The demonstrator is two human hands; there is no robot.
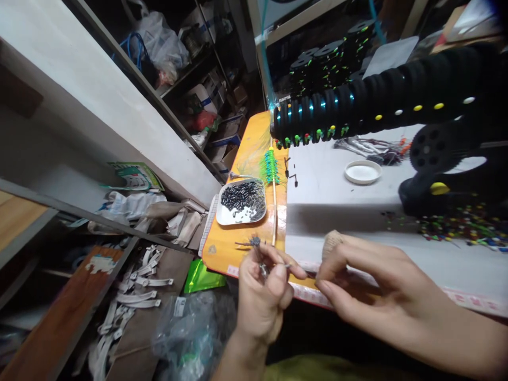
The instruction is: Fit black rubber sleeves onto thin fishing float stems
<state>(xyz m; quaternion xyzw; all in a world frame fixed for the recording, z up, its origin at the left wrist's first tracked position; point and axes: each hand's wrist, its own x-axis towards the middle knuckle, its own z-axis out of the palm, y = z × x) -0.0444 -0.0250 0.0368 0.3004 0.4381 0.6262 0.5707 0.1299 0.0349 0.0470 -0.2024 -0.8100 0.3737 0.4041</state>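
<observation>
At the table's front edge my left hand (262, 304) is closed around a small bundle of thin grey and dark strands (255, 242), whose tufted end sticks up above the fingers. A thin, pale grey piece also shows between its thumb and forefinger. To the right, my right hand (381, 280) pinches with thumb and forefinger close to the left fingertips. A fine dark strand seems to run between the two hands, but it is too small to name. A tan wrap (332, 242) covers one right fingertip. Beyond the left hand, a white tray (223, 216) holds small black tubes and tiny grey parts.
Black ridged spools (333, 114) with coloured pins form a long row above the table. A green bristly bundle (270, 166) lies by a pale rod (274, 211). At right are a white round dish (363, 173) and scattered coloured beads (460, 227). Shelves (194, 69) stand at left.
</observation>
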